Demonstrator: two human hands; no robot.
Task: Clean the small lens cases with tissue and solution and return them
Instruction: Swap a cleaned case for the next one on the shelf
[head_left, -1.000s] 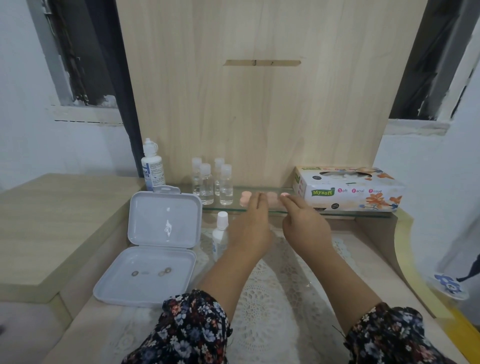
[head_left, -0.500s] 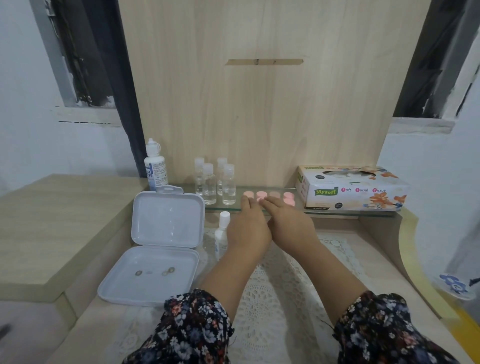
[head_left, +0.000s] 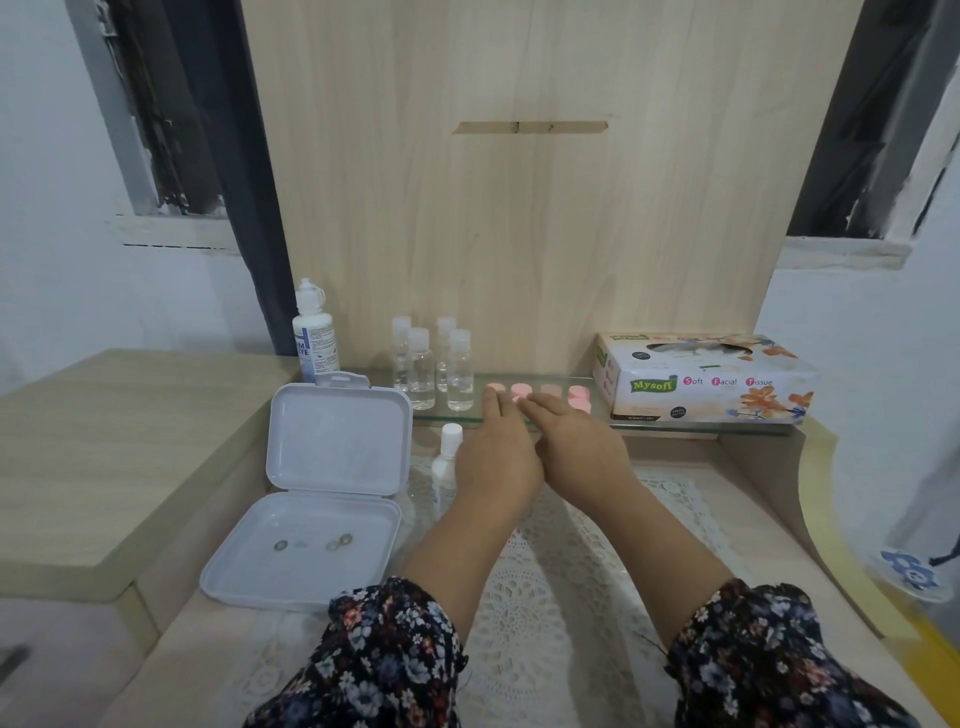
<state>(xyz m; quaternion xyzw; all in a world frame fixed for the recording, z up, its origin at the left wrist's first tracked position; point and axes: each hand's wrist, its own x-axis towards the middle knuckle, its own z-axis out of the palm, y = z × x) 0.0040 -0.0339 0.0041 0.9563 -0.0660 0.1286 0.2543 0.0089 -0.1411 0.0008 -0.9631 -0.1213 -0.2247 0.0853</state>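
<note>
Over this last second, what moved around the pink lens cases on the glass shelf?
The right hand slid left until it lies beside the left hand, both flat with fingertips at the pink lens cases. Nothing was taken hold of. Bottles, tissue box and open white case stayed put.

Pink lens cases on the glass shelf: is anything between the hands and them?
Nothing visible. Both hands, left hand and right hand, already reach the pink lens cases on the glass shelf. The clear bottles stand to the left, the tissue box to the right.
</note>
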